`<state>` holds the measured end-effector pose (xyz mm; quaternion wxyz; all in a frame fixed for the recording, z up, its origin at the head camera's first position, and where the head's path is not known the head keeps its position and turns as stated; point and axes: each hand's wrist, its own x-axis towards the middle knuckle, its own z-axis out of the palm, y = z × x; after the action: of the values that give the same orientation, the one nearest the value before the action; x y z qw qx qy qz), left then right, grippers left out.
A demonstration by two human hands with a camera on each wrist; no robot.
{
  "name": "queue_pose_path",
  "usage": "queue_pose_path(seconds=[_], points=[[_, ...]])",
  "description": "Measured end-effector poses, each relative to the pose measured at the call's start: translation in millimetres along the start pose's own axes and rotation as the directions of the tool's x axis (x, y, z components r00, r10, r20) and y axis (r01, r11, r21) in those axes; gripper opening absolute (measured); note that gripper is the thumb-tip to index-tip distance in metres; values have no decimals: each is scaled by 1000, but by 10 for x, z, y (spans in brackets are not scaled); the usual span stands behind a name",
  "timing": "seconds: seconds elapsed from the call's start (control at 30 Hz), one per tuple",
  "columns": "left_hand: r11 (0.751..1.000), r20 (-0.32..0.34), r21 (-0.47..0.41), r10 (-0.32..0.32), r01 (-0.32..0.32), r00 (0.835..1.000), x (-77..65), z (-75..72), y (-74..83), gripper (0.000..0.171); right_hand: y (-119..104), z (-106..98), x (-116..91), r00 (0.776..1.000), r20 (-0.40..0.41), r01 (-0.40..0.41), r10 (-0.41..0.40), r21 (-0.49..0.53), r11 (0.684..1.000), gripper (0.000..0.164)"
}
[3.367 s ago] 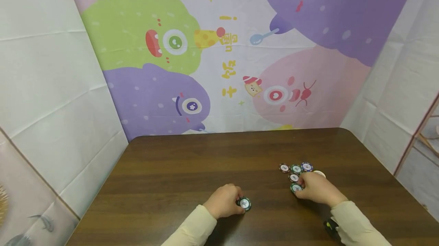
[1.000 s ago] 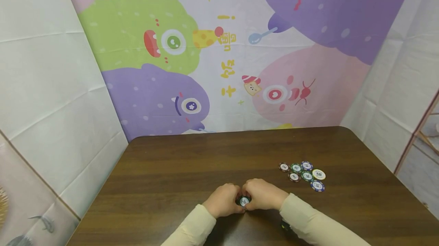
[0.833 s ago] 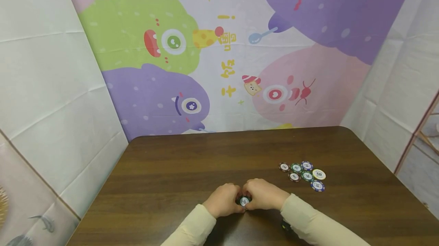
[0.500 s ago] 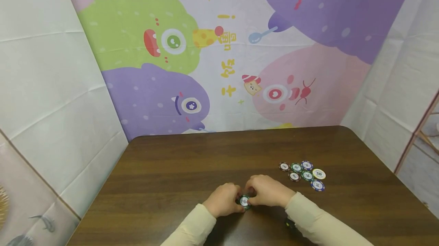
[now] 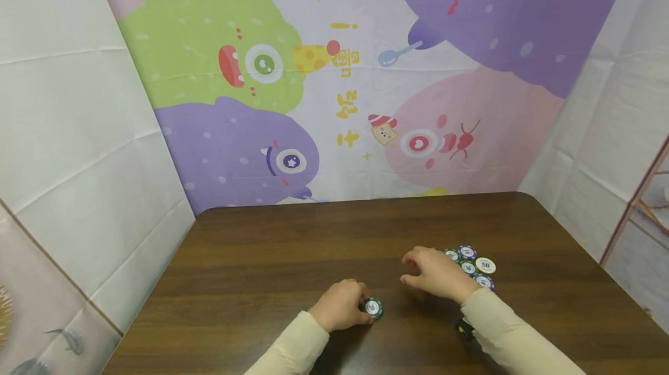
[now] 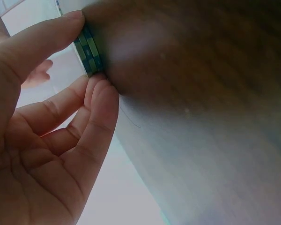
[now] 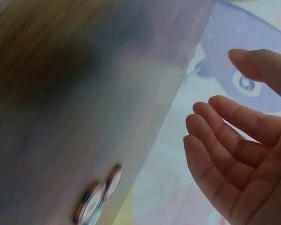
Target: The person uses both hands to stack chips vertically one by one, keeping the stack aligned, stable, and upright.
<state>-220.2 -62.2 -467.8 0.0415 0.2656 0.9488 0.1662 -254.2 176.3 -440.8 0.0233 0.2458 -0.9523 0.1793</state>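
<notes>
My left hand (image 5: pixel 342 304) pinches a short stack of green poker chips (image 5: pixel 373 307) by its edge, low over the table. In the left wrist view, thumb and fingertips sit on opposite sides of the stack (image 6: pixel 89 52), whose banded green edges show. My right hand (image 5: pixel 436 271) holds nothing; its fingers are loosely bent and apart from the thumb. It hovers just left of the loose chips and covers some of them. Two dark-edged chips (image 7: pixel 90 204) appear blurred below it in the right wrist view.
Beyond my right hand lie a white chip marked 50 (image 5: pixel 486 265), green chips (image 5: pixel 468 269) and blue chips (image 5: pixel 467 252), flat and close together on the brown wooden table (image 5: pixel 292 241). A cartoon-printed cloth (image 5: pixel 355 85) hangs behind the table's far edge.
My right hand brought a green chip from the group to the stack at my left hand, let go, and has moved back right and away toward the loose chips. The left hand stays put.
</notes>
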Motion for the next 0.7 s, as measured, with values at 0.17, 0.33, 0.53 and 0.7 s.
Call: queue_pose_path(seconds=[0.17, 0.33, 0.53, 0.7], points=[[1000, 0, 8, 6, -6, 1000, -9, -7, -1, 33, 192, -77, -66, 998, -33, -47, 47, 7, 999, 34], [1000, 9, 0, 1, -1, 1000, -15, -15, 3, 33, 395, -131, -131, 995, -55, -80, 80, -4, 997, 31], [1000, 12, 5, 2, -2, 1000, -11, -18, 6, 33, 571, -174, -194, 988, -27, -149, 149, -10, 989, 34], [1000, 13, -1, 2, -2, 1000, -14, -28, 10, 33, 662, -185, -223, 982, 11, -188, 188, -21, 982, 31]])
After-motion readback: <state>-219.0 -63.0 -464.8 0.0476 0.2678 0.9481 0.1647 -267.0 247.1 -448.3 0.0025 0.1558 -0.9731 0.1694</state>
